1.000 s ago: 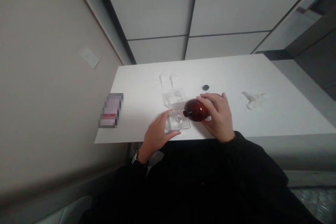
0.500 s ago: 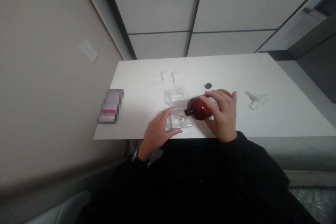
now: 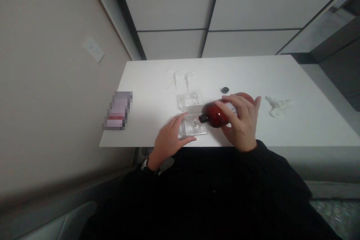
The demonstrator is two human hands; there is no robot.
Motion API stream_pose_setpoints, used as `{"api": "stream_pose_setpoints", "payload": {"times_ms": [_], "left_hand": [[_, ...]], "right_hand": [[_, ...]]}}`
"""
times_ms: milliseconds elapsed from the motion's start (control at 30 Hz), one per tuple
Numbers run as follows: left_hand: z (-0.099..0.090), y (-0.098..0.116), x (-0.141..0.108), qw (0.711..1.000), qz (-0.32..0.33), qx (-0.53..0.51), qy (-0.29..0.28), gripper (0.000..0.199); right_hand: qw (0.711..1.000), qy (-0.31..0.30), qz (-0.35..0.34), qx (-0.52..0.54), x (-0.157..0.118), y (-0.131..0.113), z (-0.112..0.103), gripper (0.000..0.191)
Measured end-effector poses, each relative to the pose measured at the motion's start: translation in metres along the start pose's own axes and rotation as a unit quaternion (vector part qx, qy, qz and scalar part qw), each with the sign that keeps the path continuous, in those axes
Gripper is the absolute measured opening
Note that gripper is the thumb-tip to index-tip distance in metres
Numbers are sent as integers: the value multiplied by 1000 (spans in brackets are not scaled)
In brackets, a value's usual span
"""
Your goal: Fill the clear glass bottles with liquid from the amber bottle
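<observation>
My right hand (image 3: pixel 241 123) is wrapped round a reddish-brown bottle (image 3: pixel 215 115) with a pale label. The bottle is tipped nearly on its side, its uncapped dark neck pointing left. That neck hangs over the round opening of a clear square container (image 3: pixel 195 130) near the table's front edge. My left hand (image 3: pixel 170 138) grips this container from its left side, thumb in front and fingers behind. A second clear container (image 3: pixel 192 98) with a round opening stands just behind it. Whether liquid is flowing cannot be made out.
On the white table (image 3: pixel 303 127), two white pump heads (image 3: pixel 181 78) lie at the back. A dark round cap (image 3: pixel 225 90) is behind the bottle, and a crumpled tissue (image 3: pixel 278 107) lies to the right. A pixelated object (image 3: pixel 117 110) sits at the left edge.
The view has shifted slightly. My right hand and the bottle's base have moved a little right and away from me, with the neck staying over the container. My left hand keeps its hold.
</observation>
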State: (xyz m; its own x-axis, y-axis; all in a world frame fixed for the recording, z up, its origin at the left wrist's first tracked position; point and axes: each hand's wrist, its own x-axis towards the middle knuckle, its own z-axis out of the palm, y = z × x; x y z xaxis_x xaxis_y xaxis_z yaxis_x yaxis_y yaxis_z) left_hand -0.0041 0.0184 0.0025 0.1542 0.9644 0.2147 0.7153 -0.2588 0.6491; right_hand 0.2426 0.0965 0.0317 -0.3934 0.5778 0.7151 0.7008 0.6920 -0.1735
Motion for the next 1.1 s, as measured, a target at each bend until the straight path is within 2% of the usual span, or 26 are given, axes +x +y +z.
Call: {"api": "stream_pose_setpoints", "payload": {"times_ms": [300, 567, 733, 1100], "left_hand": [[-1, 2, 1, 1000, 6, -1, 2, 84], [-1, 2, 1, 1000, 1, -2, 2, 83], [-1, 2, 1, 1000, 1, 1, -4, 83], [0, 1, 0, 1000, 8, 1, 3, 83]], "right_hand": [[1000, 5, -4, -17, 1, -1, -1, 91], [1000, 4, 19, 2, -1, 0, 0, 88], [1000, 11, -6, -20, 1, -1, -3, 85], [999, 23, 12, -26, 1, -1, -2, 88]]}}
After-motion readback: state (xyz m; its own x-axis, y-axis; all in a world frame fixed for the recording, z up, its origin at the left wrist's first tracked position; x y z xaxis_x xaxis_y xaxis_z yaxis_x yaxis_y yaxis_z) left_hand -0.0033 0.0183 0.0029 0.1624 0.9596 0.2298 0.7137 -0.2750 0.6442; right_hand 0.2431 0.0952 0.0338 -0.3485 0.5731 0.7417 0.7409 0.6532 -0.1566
